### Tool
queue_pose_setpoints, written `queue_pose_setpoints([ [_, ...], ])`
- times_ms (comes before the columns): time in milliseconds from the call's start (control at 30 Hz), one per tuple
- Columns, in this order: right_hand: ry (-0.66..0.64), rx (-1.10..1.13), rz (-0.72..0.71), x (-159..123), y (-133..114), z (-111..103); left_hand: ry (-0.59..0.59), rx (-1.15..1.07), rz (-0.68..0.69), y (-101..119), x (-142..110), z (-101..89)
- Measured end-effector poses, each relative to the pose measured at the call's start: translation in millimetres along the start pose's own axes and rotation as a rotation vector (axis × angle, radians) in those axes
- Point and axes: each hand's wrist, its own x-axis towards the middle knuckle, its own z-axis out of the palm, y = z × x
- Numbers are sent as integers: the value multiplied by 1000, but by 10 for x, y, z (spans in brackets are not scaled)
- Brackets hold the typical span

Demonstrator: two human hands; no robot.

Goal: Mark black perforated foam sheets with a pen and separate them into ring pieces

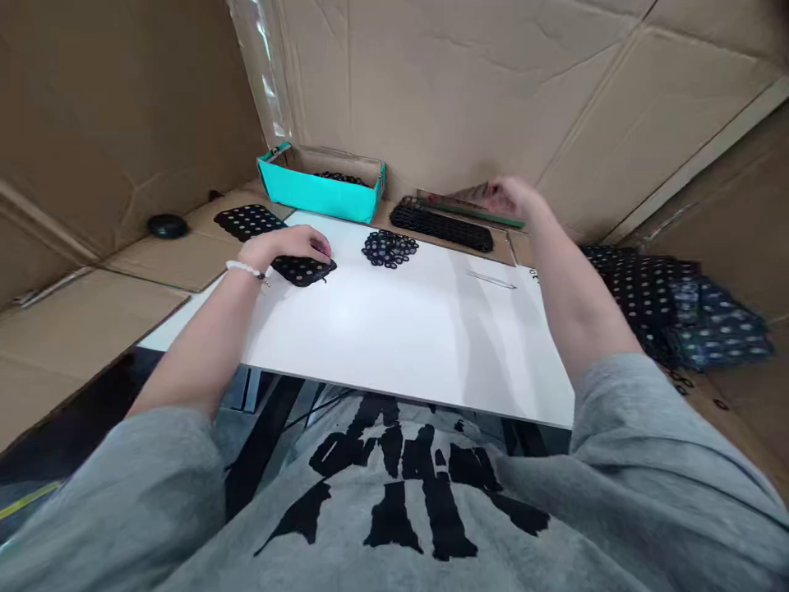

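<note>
left grip point(289, 247): resting on dotted black sheet point(311, 270), axis crosswise | right grip point(514, 197): cannot tell

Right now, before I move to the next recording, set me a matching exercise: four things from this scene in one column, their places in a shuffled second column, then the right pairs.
Things:
1. left hand
2. pile of black rings
3. teal box
4. stack of dotted dark sheets

Places:
A. to the right of the white board
B. on a black perforated sheet
C. on the white board
D. beyond the board's far edge

Pairs: 1-B; 2-C; 3-D; 4-A
</note>
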Motion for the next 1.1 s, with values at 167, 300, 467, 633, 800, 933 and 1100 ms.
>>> queue_pose_setpoints([
  [167, 150, -281, 66, -140, 497, 233, 31, -13, -6, -24, 24, 30],
  [300, 251, -506, 52, -159, 616, 288, 37, -39, -11, -5, 5, -1],
  [467, 412, -652, 97, -212, 446, 471, 62, -23, -28, 14, -10, -53],
  [633, 112, -726, -354, -203, 20, 997, 35, -27, -11, -11, 26, -11],
  [800, 16, -676, -516, -172, -333, 1589, 30, -75, -1, 7, -39, -37],
  [933, 96, -647, -433, -161, -431, 1839, 58, -121, 2, 12, -134, -116],
  [1100, 126, -632, -394, -124, -430, 1851, 96, -182, -13, -41, -256, -247],
])
